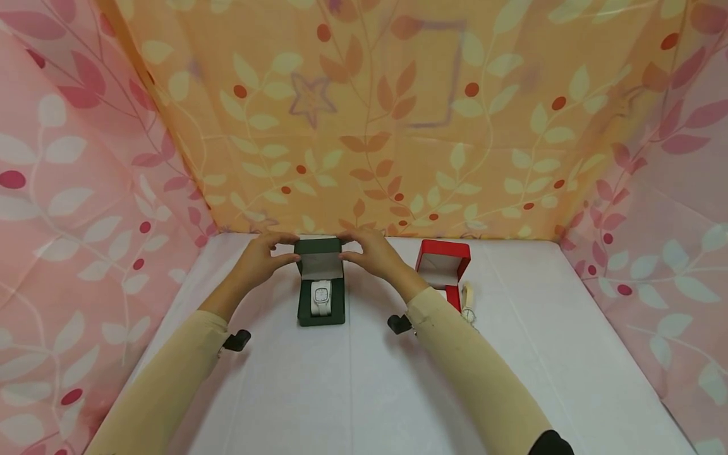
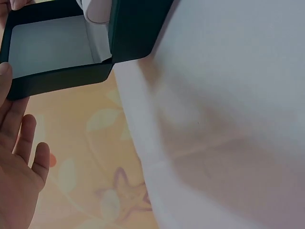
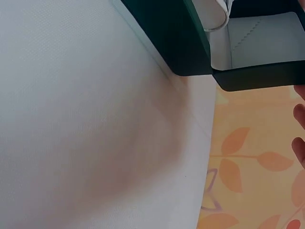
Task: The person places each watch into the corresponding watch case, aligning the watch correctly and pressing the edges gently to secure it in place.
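A dark green watch box [image 1: 321, 320] stands on the white cloth with its lid raised. Inside it, a white wristwatch [image 1: 321, 297] is wrapped round a pale cushion. My left hand [image 1: 257, 260] pinches the lid's left edge between thumb and fingers; the left wrist view shows the thumb [image 2: 5, 78] on the lid's rim. At the lid's opposite edge, my right hand [image 1: 372, 254] holds it in the same way, though only some fingertips [image 3: 299, 116] show in the right wrist view.
An opened red box [image 1: 443, 249] stands to the right, partly behind the right forearm. Beside it lies a cream-strapped watch [image 1: 467, 297]. Patterned cloth walls, orange at the back [image 1: 364, 158] and pink at the sides, border the white-covered table [image 1: 296, 392].
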`<state>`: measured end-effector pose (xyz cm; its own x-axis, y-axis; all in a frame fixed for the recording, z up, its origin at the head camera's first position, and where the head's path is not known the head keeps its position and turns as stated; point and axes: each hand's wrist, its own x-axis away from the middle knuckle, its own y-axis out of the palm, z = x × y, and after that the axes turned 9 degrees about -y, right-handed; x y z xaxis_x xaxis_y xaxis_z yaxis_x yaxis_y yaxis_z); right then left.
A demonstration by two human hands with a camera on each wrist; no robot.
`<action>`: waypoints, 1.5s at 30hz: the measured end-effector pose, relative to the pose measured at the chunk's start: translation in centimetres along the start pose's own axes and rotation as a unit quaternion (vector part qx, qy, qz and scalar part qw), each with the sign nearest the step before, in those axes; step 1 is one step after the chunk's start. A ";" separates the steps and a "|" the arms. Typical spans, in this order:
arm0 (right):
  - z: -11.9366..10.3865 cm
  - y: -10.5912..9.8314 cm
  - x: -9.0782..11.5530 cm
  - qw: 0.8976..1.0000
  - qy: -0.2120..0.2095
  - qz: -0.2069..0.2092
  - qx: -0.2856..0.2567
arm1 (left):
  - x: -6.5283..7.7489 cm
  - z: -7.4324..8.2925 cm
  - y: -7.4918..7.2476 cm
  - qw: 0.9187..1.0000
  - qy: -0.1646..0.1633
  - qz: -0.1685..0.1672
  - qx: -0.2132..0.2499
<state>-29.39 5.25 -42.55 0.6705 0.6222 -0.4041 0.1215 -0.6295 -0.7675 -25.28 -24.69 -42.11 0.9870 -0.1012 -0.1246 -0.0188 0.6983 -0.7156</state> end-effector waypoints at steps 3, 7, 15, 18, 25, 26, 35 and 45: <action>-0.1 -0.1 0.0 1.000 0.003 0.000 -0.009 | 0.1 -0.1 0.1 1.000 0.008 0.005 0.005; -0.2 -0.2 0.1 1.000 0.008 -0.003 -0.019 | 0.5 0.0 0.2 1.000 0.020 0.017 0.009; -0.5 -0.1 0.4 1.000 0.004 -0.012 -0.027 | 1.3 -0.2 0.3 1.000 0.012 0.013 0.007; -0.5 0.0 0.6 0.999 0.003 -0.010 -0.030 | 1.5 -0.4 0.3 1.000 0.012 0.011 0.006; -0.5 0.1 0.7 1.000 -0.004 -0.012 -0.025 | 2.0 -0.3 0.3 1.000 0.004 0.010 0.006; -0.5 0.1 0.7 1.000 -0.008 -0.013 -0.023 | 2.1 -0.3 0.3 1.000 0.001 0.010 0.009; -0.6 0.2 1.3 0.999 -0.030 -0.012 -0.009 | 2.8 -0.5 0.6 0.999 -0.008 0.009 0.031; -0.8 0.4 2.0 1.000 -0.025 -0.010 -0.010 | 3.3 -0.6 0.8 0.999 -0.012 0.008 0.030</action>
<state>-27.47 5.90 -43.25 0.6309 0.6568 -0.4130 0.1502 -0.6257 -0.7655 -22.09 -24.87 -43.52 0.9903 -0.0735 -0.1180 -0.0248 0.7416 -0.6704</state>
